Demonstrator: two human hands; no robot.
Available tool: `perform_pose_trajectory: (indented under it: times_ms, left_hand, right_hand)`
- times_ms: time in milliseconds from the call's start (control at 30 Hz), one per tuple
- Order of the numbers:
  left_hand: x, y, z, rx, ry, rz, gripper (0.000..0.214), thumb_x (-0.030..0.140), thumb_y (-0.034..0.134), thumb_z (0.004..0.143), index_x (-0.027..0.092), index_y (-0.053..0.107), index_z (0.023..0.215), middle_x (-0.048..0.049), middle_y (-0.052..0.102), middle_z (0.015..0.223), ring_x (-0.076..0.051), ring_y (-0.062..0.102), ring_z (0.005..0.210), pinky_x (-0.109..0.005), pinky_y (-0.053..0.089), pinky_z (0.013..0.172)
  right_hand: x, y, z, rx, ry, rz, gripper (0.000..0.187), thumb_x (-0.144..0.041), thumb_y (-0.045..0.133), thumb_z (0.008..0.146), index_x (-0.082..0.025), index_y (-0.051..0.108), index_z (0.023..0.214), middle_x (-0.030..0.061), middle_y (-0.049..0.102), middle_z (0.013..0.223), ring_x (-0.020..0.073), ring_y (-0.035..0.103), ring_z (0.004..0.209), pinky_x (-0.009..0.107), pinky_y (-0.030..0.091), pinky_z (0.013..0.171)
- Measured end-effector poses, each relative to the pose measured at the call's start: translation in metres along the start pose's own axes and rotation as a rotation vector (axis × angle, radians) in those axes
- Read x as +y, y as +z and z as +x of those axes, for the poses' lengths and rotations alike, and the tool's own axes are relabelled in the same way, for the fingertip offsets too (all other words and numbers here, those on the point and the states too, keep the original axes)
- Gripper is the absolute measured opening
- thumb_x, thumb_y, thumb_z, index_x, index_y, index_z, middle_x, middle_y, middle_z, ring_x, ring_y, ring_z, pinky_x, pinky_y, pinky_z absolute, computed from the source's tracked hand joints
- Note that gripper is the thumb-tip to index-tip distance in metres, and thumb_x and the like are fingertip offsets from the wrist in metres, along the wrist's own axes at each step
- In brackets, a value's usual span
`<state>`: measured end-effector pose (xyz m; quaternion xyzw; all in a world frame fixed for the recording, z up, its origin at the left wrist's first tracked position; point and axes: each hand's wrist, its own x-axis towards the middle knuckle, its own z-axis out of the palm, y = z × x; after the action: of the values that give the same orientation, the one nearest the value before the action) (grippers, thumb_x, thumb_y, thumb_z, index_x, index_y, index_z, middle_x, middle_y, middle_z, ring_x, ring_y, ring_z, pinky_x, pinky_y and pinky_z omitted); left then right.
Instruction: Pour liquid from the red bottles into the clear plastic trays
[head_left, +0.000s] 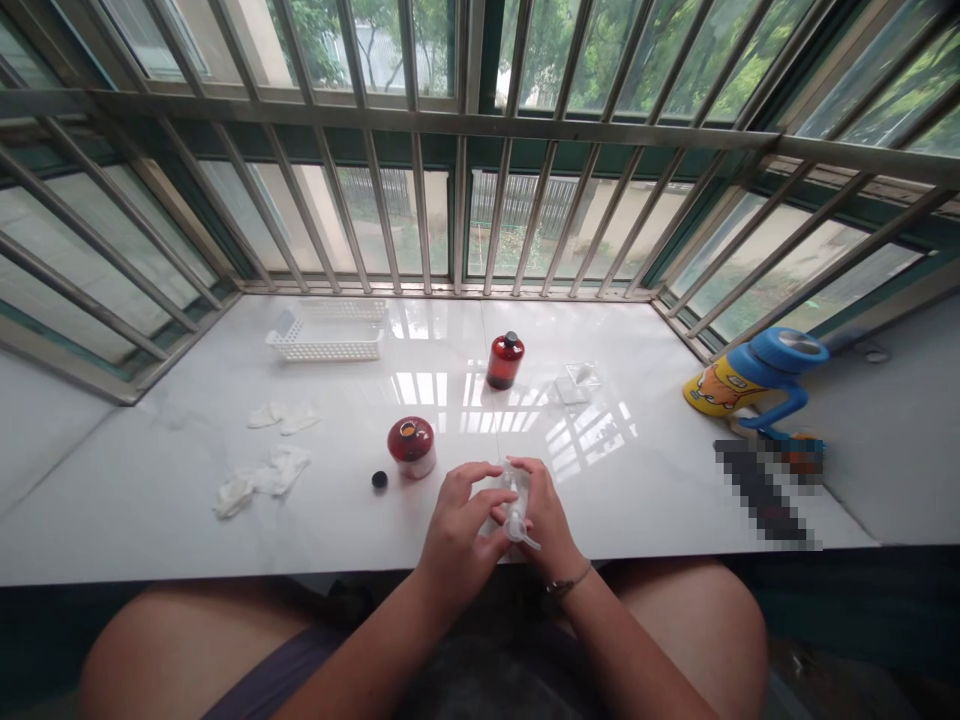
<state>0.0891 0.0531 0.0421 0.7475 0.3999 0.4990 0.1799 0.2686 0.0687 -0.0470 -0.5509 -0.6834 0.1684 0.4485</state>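
Both my hands meet at the near edge of the white sill (645,480). My left hand (457,530) and my right hand (544,515) are closed round a small clear plastic piece (517,510) with a thin spout, possibly a syringe or small funnel. Just left of my hands stands a brown bottle (411,445) with its mouth open, and its black cap (379,480) lies beside it. A second brown bottle (505,361), capped in black, stands further back.
A white plastic basket (328,330) sits at the back left. Crumpled white tissues (262,475) lie at the left. Clear packaging (576,383) lies right of the capped bottle. A yellow and blue handled cup (750,380) lies at the right. Window bars enclose the sill.
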Motion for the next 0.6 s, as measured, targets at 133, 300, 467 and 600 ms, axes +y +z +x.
perform_pose_trajectory:
  times_ms: [133, 300, 467, 600]
  left_hand:
    - [0.0009, -0.0004, -0.0006, 0.008, -0.015, 0.016, 0.022, 0.031, 0.086, 0.094, 0.026, 0.077, 0.113, -0.0124, 0.070, 0.130, -0.031, 0.070, 0.121, -0.050, 0.062, 0.105]
    - [0.0016, -0.0008, 0.0000, 0.012, -0.017, 0.037, 0.022, 0.030, 0.086, 0.094, 0.027, 0.077, 0.114, -0.0117, 0.070, 0.130, -0.030, 0.069, 0.120, -0.049, 0.061, 0.106]
    - [0.0036, -0.0023, -0.0002, 0.059, -0.005, 0.057, 0.024, 0.033, 0.086, 0.094, 0.027, 0.077, 0.115, -0.0110, 0.070, 0.128, -0.030, 0.070, 0.119, -0.048, 0.061, 0.105]
    - [0.0049, -0.0028, -0.0007, 0.058, -0.040, 0.064, 0.021, 0.028, 0.086, 0.093, 0.025, 0.078, 0.112, -0.0111, 0.071, 0.127, -0.030, 0.071, 0.116, -0.045, 0.063, 0.100]
  right_hand:
    - [0.0005, 0.0008, -0.0005, 0.000, 0.002, 0.003, 0.062, -0.038, 0.082, 0.085, -0.028, 0.050, 0.138, 0.0127, 0.066, 0.131, 0.0345, 0.069, 0.118, 0.055, 0.063, 0.098]
    - [-0.0001, 0.0003, -0.0007, 0.005, 0.008, 0.011, 0.060, -0.040, 0.080, 0.088, -0.027, 0.051, 0.139, 0.0133, 0.066, 0.132, 0.0343, 0.069, 0.118, 0.054, 0.063, 0.098]
    - [-0.0005, -0.0012, -0.0003, -0.020, -0.015, 0.010, 0.063, -0.042, 0.081, 0.088, -0.027, 0.049, 0.140, 0.0134, 0.065, 0.133, 0.0340, 0.068, 0.119, 0.054, 0.062, 0.100]
    - [-0.0024, -0.0008, -0.0001, -0.006, 0.003, 0.004, 0.061, -0.038, 0.081, 0.088, -0.027, 0.049, 0.139, 0.0133, 0.065, 0.132, 0.0342, 0.068, 0.119, 0.056, 0.062, 0.100]
